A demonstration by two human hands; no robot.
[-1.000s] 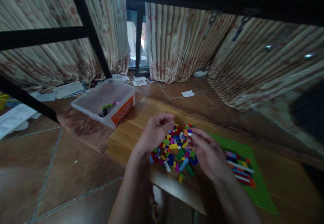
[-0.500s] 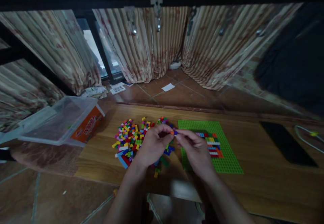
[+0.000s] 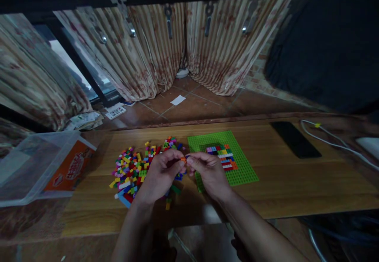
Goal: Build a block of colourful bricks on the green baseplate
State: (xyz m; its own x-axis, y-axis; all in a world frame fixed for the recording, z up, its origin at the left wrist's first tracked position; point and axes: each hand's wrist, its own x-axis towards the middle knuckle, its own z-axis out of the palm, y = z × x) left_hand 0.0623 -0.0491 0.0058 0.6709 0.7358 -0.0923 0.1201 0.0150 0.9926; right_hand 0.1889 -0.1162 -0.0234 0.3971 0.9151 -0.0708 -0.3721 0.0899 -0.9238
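Your wooden surface (image 3: 296, 183) runs across the lower half of the view, and the green baseplate (image 3: 242, 171) lying flat near its middle serves as the landmark here. Beyond the baseplate, past the far edge of the surface, striped curtains (image 3: 154, 52) hang down to a tiled floor (image 3: 201, 104). Well to the left of the baseplate, a clear plastic bin (image 3: 32, 167) with an orange label sits off the end of the surface. To the right of the baseplate lies a dark phone (image 3: 295, 139), and farther right a white cable (image 3: 334, 145) trails along the surface.

Just left of the baseplate spreads a loose pile of coloured bricks (image 3: 133, 167). On the baseplate itself, toward its middle, stands a small patch of assembled bricks (image 3: 223, 156) in rows of mixed colours.

Your left hand (image 3: 158, 175) hovers over the right part of the pile, just left of the baseplate; your right hand (image 3: 209, 171) covers the baseplate's near left corner. Their fingertips meet above the baseplate's left edge. Each grip is pressed together, thumb and forefinger pinching the same small orange brick (image 3: 183, 159) from opposite sides, held up off the surface. Whether a second piece is joined to it, you cannot tell from here.
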